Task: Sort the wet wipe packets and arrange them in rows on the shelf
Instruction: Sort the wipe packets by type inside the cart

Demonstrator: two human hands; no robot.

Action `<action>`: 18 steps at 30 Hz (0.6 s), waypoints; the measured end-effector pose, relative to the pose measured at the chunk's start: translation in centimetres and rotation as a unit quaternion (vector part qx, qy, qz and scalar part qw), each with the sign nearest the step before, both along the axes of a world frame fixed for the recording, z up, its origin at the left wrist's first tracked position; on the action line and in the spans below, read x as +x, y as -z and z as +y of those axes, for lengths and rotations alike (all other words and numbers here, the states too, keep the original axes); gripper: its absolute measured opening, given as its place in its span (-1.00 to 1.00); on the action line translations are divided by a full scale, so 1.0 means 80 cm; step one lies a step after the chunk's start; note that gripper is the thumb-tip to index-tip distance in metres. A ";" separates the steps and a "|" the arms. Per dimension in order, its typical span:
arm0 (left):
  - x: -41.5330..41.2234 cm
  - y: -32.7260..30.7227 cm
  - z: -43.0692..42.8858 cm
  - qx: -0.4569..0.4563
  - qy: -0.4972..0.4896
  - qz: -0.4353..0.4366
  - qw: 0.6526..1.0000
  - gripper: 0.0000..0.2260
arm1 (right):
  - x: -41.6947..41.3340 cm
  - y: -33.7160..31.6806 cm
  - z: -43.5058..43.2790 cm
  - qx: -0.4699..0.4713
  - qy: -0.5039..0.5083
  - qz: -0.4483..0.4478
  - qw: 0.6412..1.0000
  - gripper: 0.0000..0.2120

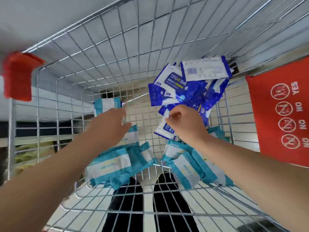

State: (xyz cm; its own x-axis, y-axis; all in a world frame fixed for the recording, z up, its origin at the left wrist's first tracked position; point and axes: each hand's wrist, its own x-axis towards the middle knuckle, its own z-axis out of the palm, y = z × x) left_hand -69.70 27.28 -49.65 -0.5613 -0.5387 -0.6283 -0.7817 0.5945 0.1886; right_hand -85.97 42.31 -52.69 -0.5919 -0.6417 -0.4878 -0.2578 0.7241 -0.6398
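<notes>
Both my arms reach down into a wire shopping cart point(70, 91). Several dark blue wet wipe packets point(182, 91) are heaped at the far right of the cart floor. Several teal and white packets point(113, 166) lie nearer me, in two loose groups left and right. My right hand point(185, 123) pinches a dark blue and white packet point(164, 129) at the near edge of the blue heap. My left hand point(110, 123) has straight fingers over a teal packet point(132, 136), with another teal packet point(107, 105) just beyond it.
A red plastic corner guard point(18, 76) sits on the cart rim at the left. A red child-seat flap with warning icons point(284, 114) hangs at the right. Pale tiled floor and my dark trouser legs point(150, 206) show through the mesh.
</notes>
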 end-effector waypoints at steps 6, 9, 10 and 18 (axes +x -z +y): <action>0.100 0.025 0.013 0.032 0.132 -0.129 0.982 -0.54 | 0.104 0.038 -0.016 0.068 -0.284 0.044 0.955 -0.73; 0.117 0.047 0.025 0.027 0.168 -0.122 0.978 -0.54 | 0.142 0.061 -0.017 0.101 -0.381 0.083 0.915 -0.63; 0.119 0.052 0.025 0.023 0.163 -0.109 0.980 -0.56 | 0.149 0.067 -0.017 0.109 -0.391 0.095 0.909 -0.60; 0.114 0.056 -0.007 -0.047 0.088 -0.033 0.994 -0.59 | 0.148 0.074 -0.022 0.188 -0.346 0.064 0.917 -0.37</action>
